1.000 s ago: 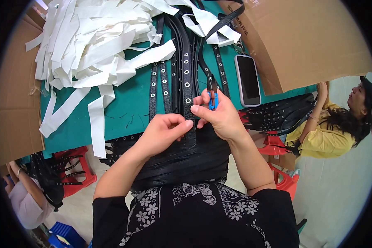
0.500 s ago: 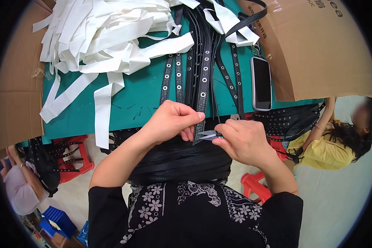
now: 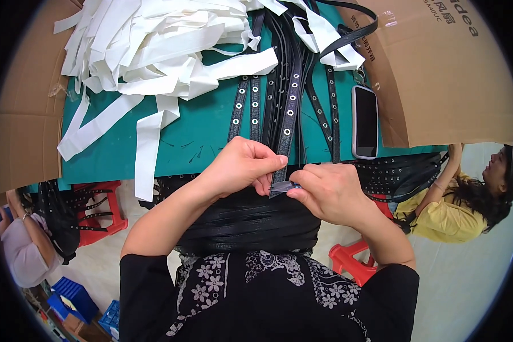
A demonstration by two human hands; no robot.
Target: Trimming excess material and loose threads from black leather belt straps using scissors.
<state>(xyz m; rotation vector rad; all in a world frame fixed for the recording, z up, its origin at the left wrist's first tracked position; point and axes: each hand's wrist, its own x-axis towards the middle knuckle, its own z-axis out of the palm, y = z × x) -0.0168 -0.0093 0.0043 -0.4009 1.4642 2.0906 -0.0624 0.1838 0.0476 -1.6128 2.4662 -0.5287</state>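
Observation:
My left hand [image 3: 248, 165] pinches a black strap [image 3: 289, 119] with metal eyelets near its pointed end, just past the table's front edge. In my right hand [image 3: 330, 191] is a pair of small thread snips [image 3: 282, 187]; their blades lie across the strap's end and look nearly closed. Whether they touch the strap I cannot tell. Behind my hands, more black eyelet straps [image 3: 253, 105] run away over the green table [image 3: 194, 122]. Black strap material [image 3: 245, 222] lies heaped across my lap.
A large pile of white strips [image 3: 154, 48] covers the table's far left. At the right lie a phone [image 3: 365, 122] and a cardboard box [image 3: 433, 74]. Another box [image 3: 25, 102] stands at the left. People sit on both sides, near red stools [image 3: 350, 262].
The snips' blades have come together over the strap's end. The whole view has shifted slightly, so the table's things appear a little further right. My left hand keeps its pinch.

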